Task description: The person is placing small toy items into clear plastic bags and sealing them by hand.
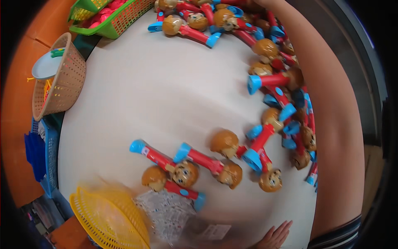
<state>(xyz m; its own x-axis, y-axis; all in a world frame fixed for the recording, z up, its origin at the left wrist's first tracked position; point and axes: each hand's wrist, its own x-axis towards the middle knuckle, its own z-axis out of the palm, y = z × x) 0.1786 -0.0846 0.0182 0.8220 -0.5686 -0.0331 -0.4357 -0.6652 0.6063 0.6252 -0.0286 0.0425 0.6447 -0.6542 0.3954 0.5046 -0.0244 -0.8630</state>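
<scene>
While my right arm (331,112) stretches along the surface's (166,95) right edge, its hand out of view, toy figures (186,170) lie strewn within reach. My left hand (274,237) rests flat and open at the near edge, holding nothing, beside a clear bag (168,211).

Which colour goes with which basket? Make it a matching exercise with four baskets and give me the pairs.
Baskets:
1. basket holding a pale plate
2. basket at the table's far edge
3. blurred basket at the near edge
4. basket low at the left, beside the table

Colours:
a. green
b. blue
c. yellow
d. tan

Pairs: 1-d, 2-a, 3-c, 4-b.
</scene>
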